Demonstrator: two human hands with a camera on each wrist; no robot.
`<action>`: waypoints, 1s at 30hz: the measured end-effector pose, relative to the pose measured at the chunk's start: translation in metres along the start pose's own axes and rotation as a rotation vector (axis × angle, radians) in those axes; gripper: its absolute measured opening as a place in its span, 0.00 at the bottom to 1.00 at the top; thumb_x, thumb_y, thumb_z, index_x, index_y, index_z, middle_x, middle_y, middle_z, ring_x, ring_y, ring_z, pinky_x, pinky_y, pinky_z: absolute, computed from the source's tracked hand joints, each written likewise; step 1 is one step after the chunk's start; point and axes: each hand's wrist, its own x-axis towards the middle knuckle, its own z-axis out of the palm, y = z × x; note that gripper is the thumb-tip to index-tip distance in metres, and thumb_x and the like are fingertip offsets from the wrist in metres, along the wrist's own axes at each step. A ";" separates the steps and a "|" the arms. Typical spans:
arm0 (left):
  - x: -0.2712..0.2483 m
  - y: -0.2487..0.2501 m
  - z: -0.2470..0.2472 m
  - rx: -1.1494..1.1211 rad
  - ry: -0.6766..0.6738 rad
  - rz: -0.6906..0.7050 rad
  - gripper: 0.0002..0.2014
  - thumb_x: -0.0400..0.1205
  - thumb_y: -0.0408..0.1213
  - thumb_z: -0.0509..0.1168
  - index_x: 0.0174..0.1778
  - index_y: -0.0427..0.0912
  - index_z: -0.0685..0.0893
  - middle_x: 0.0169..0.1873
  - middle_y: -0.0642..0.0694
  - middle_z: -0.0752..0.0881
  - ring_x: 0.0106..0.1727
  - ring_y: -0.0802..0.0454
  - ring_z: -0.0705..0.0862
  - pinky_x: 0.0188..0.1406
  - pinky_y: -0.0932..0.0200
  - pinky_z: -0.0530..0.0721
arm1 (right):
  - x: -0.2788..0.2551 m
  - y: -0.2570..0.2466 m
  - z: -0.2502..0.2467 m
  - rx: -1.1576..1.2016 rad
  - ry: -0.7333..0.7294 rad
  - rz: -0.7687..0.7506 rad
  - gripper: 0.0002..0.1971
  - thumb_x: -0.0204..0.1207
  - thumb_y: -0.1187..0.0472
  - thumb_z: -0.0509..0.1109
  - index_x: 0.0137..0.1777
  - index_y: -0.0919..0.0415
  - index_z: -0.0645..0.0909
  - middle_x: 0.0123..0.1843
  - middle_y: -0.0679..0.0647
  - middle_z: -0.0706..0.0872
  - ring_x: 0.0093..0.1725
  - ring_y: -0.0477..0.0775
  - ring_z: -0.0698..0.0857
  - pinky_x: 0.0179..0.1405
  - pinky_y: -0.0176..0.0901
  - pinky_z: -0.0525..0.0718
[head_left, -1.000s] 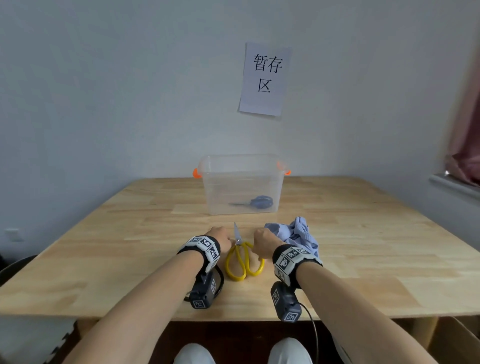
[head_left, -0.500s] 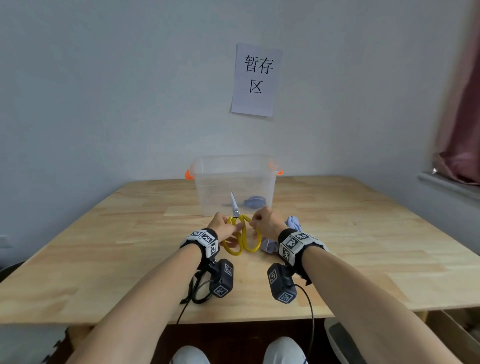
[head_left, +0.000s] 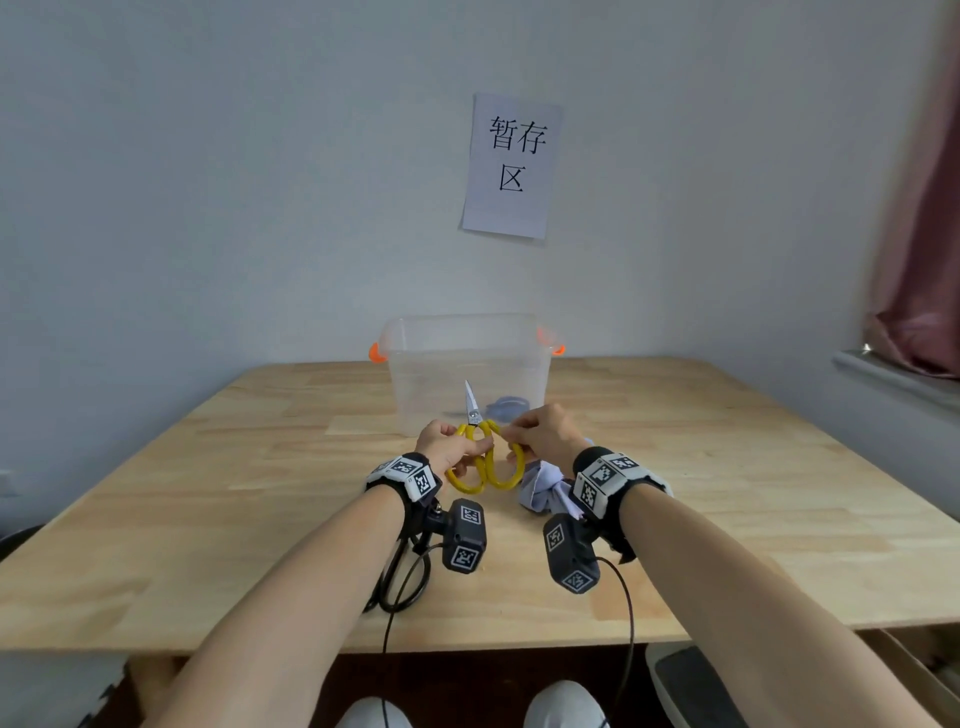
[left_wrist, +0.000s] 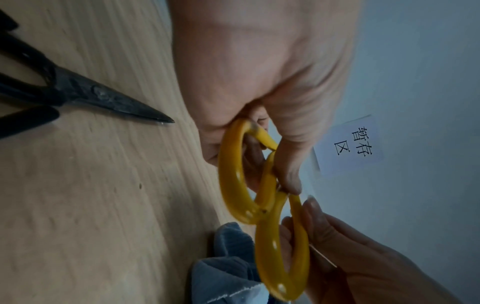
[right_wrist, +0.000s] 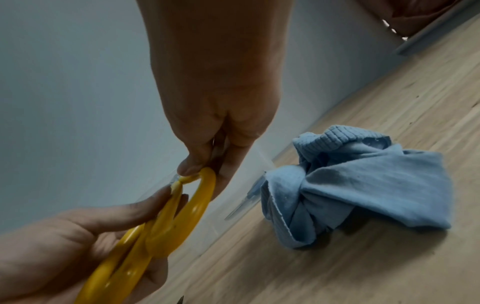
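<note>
Both hands hold a pair of yellow-handled scissors (head_left: 483, 460) above the wooden table (head_left: 208, 493), its short steel blade closed and pointing up and away. My left hand (head_left: 454, 441) pinches the left handle loop near the pivot (left_wrist: 259, 205). My right hand (head_left: 522, 434) pinches the right loop (right_wrist: 200, 185) between thumb and fingers. A crumpled blue cloth (head_left: 540, 486) lies on the table just below and right of the right hand (right_wrist: 363, 185).
A clear plastic bin (head_left: 467, 348) with orange handles stands behind the hands, and blue-handled scissors (head_left: 506, 408) lie inside it. Black scissors (left_wrist: 78, 90) lie on the table left of my left hand. A paper sign (head_left: 511, 166) hangs on the wall.
The yellow scissors lay on the table between the hands a second ago. Both hands have lifted them, and the blade now stands up in front of the bin.
</note>
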 end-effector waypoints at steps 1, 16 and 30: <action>-0.001 0.000 -0.001 -0.012 0.007 0.003 0.23 0.69 0.27 0.82 0.49 0.42 0.75 0.43 0.38 0.87 0.39 0.43 0.84 0.32 0.53 0.83 | 0.001 0.001 0.000 0.004 0.024 0.026 0.15 0.81 0.61 0.73 0.32 0.61 0.82 0.32 0.58 0.86 0.32 0.56 0.86 0.49 0.55 0.91; -0.006 -0.001 0.000 -0.116 0.004 0.035 0.18 0.71 0.15 0.75 0.49 0.35 0.78 0.44 0.33 0.89 0.47 0.33 0.91 0.46 0.43 0.91 | 0.012 0.037 0.008 -0.361 0.092 0.360 0.19 0.66 0.51 0.68 0.48 0.67 0.83 0.49 0.64 0.89 0.48 0.63 0.91 0.51 0.58 0.90; -0.001 0.007 -0.002 -0.175 0.011 0.088 0.16 0.69 0.16 0.77 0.48 0.35 0.84 0.40 0.34 0.89 0.37 0.38 0.90 0.32 0.53 0.91 | 0.033 -0.006 -0.022 0.064 0.132 0.293 0.06 0.69 0.63 0.65 0.32 0.64 0.76 0.26 0.59 0.78 0.27 0.58 0.78 0.28 0.42 0.76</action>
